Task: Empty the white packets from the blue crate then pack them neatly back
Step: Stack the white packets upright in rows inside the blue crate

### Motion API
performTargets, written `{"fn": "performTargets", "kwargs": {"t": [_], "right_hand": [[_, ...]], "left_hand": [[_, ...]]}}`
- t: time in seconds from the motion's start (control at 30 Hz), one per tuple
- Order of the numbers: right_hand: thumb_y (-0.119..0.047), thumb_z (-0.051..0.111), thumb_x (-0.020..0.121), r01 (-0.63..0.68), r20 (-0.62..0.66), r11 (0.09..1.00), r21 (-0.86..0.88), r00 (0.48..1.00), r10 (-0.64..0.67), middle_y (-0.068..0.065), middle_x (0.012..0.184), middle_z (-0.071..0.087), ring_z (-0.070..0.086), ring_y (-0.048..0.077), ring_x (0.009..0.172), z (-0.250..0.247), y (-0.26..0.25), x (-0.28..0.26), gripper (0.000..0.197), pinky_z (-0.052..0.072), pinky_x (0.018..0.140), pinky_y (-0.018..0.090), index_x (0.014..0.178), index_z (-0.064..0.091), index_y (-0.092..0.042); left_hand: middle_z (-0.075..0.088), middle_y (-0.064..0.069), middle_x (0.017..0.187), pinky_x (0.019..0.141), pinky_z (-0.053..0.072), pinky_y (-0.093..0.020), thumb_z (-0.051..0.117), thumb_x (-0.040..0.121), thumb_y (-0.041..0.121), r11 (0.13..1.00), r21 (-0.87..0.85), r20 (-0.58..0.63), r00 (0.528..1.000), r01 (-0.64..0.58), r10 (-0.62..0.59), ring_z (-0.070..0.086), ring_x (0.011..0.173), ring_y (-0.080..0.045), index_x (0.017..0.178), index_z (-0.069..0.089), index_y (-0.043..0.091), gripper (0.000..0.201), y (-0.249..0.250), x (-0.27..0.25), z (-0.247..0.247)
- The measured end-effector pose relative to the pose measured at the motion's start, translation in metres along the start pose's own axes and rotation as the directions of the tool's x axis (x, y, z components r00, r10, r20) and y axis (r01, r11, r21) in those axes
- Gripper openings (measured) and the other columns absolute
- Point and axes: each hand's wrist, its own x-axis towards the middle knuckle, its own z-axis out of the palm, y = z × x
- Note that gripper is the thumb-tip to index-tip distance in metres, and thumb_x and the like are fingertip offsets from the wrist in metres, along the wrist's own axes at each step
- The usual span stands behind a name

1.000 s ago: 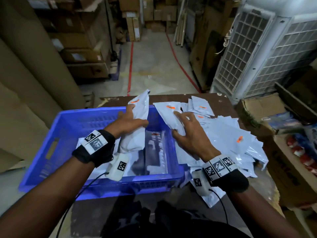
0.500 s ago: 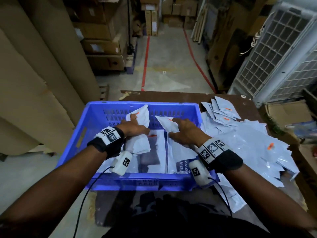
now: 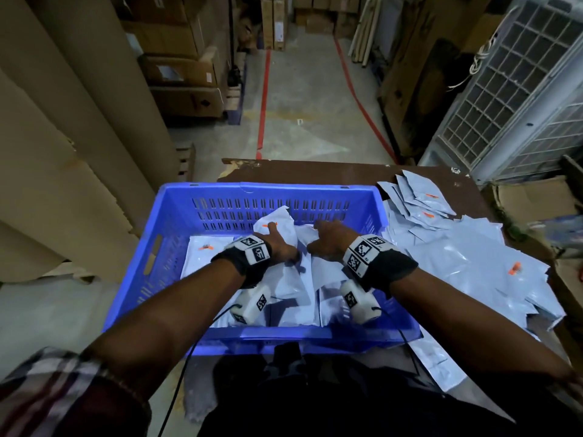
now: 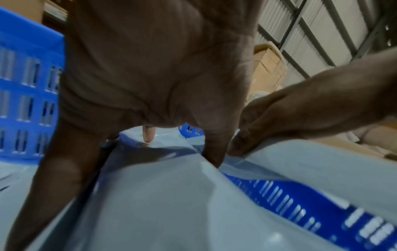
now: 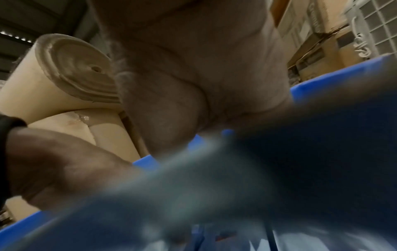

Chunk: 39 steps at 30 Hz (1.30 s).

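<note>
Left wrist view alone shows left hand (image 4: 150,68) fingers (image 4: 62,178) splayed, pressing a white plastic packet (image 4: 161,203); right hand (image 4: 311,108) fingers (image 4: 238,144) alongside pinch another packet (image 4: 322,161). Earlier the right hand lay outside the blue plastic crate (image 3: 176,222).

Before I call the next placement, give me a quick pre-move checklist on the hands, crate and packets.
1. Both the left hand and right hand inside the blue crate: ok.
2. The packet under the left hand lies flat: not ok, far end sticks up.
3. Right hand's grip: cannot tell.
4. The flat packet at the crate's left lies neat: ok.
5. The pile on the table all packed: not ok.
</note>
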Motion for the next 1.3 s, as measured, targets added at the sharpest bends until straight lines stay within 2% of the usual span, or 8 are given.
{"fn": "performTargets", "kwargs": {"t": [0.1,0.2,0.47,0.57,0.83,1.0,1.13,1.3], "right_hand": [[-0.04,0.061,0.08,-0.02,0.007,1.0,-0.024,1.0,0.02,0.013,0.143,0.047,0.051,0.034,0.126,0.005,0.003,0.008,0.064,0.047,0.102,0.039,0.138,0.046,-0.018],[-0.036,0.061,0.085,-0.094,0.032,0.993,-0.071,0.995,0.096,0.016,0.147,0.04,0.045,0.037,0.132,0.01,0.007,0.01,0.065,0.044,0.105,0.042,0.143,0.04,-0.018],[-0.035,0.058,0.094,-0.138,0.126,0.98,-0.145,0.98,0.156,0.023,0.153,0.022,0.037,0.042,0.137,0.026,0.019,0.015,0.071,0.033,0.11,0.046,0.153,0.022,-0.022],[-0.027,0.062,0.094,-0.144,0.133,0.982,-0.121,0.978,0.16,0.022,0.148,0.036,0.039,0.037,0.138,0.024,0.02,0.01,0.073,0.033,0.109,0.039,0.153,0.021,-0.015],[-0.047,0.074,0.08,-0.18,0.101,0.968,-0.176,0.975,0.2,0.018,0.144,0.035,0.041,0.041,0.131,0.031,0.021,0.025,0.083,0.04,0.103,0.045,0.145,0.032,-0.016],[-0.034,0.091,0.064,-0.16,0.16,0.971,-0.178,0.969,0.19,0.021,0.144,0.028,0.044,0.043,0.13,0.026,0.015,0.034,0.109,0.046,0.1,0.048,0.148,0.023,-0.016],[-0.028,0.098,0.052,-0.175,0.25,0.969,-0.175,0.944,0.215,0.026,0.152,0.016,0.041,0.048,0.133,0.035,0.02,0.035,0.133,0.047,0.099,0.053,0.151,0.01,-0.021],[-0.021,0.1,0.046,-0.171,0.282,0.98,-0.1,0.94,0.193,0.028,0.153,0.011,0.039,0.05,0.133,0.036,0.031,0.036,0.142,0.049,0.095,0.06,0.153,0.006,-0.027]], "left_hand": [[0.041,-0.021,0.141,0.083,0.049,-0.036,0.078,0.077,0.037,0.999,0.031,0.052,0.998,0.042,-0.043,0.054,0.119,-0.034,0.153,0.016,0.015,0.101,0.002,0.003,0.017],[0.027,-0.028,0.15,0.095,0.049,-0.041,0.078,0.075,0.044,0.996,0.063,0.1,0.992,0.067,-0.073,0.047,0.127,-0.041,0.156,-0.004,0.021,0.117,0.007,0.012,0.026],[0.042,-0.027,0.145,0.1,0.047,-0.047,0.078,0.065,0.062,0.994,0.105,0.206,0.977,0.038,-0.059,0.049,0.126,-0.042,0.154,-0.016,0.018,0.137,0.013,0.024,0.051],[0.048,-0.023,0.142,0.101,0.047,-0.045,0.079,0.066,0.062,0.994,0.112,0.248,0.968,0.02,-0.047,0.051,0.125,-0.039,0.152,-0.023,0.016,0.141,0.012,0.03,0.059],[0.032,-0.018,0.139,0.079,0.044,-0.032,0.076,0.078,0.047,0.926,0.346,0.11,0.986,-0.153,0.122,0.048,0.123,-0.04,0.137,0.037,0.011,0.079,0.027,0.029,0.046],[0.0,-0.02,0.159,0.104,0.036,-0.059,0.081,0.067,0.054,0.84,0.469,0.201,0.959,-0.272,0.199,0.018,0.142,-0.049,0.155,0.002,0.012,0.126,0.022,0.042,0.059],[-0.018,-0.022,0.16,0.113,0.019,-0.064,0.065,0.088,0.042,0.827,0.487,0.235,0.954,-0.28,0.185,-0.004,0.147,-0.048,0.154,-0.017,0.012,0.11,0.012,0.047,0.078],[-0.029,-0.018,0.158,0.116,0.008,-0.064,0.076,0.074,0.055,0.81,0.508,0.291,0.943,-0.293,0.158,-0.016,0.147,-0.045,0.152,-0.024,0.019,0.132,0.001,0.055,0.088]]}}
